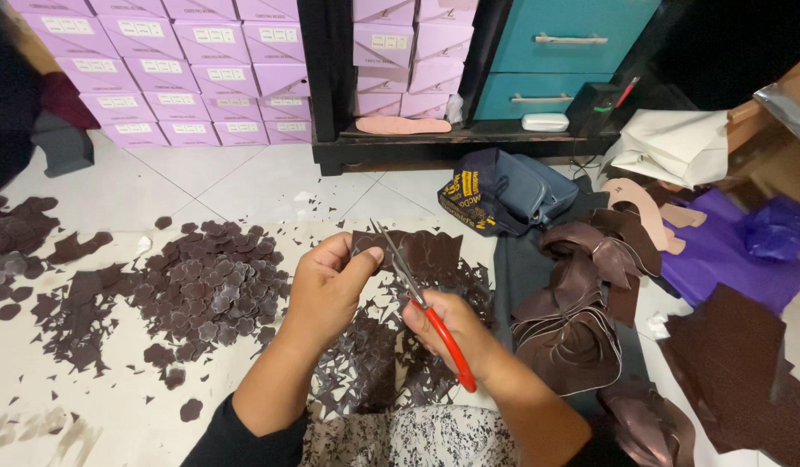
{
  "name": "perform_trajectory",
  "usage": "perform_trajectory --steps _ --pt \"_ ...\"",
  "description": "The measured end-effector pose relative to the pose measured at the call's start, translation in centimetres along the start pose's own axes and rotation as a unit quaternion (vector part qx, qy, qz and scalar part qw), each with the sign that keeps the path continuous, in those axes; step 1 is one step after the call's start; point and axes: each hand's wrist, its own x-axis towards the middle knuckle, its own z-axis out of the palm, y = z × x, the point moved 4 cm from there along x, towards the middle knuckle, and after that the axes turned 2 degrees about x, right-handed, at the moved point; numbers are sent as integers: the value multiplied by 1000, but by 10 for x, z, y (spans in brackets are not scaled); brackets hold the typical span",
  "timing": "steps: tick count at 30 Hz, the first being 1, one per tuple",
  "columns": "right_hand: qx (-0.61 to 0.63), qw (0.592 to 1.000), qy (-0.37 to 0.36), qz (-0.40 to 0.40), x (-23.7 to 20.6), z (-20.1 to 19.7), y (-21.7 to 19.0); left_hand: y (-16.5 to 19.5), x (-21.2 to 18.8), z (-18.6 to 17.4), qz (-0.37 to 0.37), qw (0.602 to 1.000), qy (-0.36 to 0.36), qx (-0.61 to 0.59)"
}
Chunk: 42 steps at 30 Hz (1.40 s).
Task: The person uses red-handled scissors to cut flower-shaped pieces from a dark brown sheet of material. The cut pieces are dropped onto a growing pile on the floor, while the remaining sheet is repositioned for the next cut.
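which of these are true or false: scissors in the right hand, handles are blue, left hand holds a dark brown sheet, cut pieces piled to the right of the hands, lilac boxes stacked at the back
1. The right hand holds the scissors. True.
2. The scissor handles are blue. False: they are red.
3. The left hand holds a dark brown sheet. True; the open scissor blades are at its edge.
4. The pile of small cut pieces lies to the right of the hands. False: it lies on the floor to their left; curled brown strips lie to the right.
5. Lilac boxes are stacked at the back. True.
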Motion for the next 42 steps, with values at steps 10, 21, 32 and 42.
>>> perform_trajectory --steps 10,21,32,42 --pt "-50 998 -7 -27 2 -4 0 -1 1 -4 5 1000 30 -7" --pt "-52 998 -33 -10 -2 -2 -8 -1 -2 1 -5 998 30 62" --pt "-6 998 -54 12 -1 -2 -3 -3 -2 3 -18 999 43 19" --pt "39 997 -61 -10 0 -1 5 -10 -1 8 -32 999 6 -38"
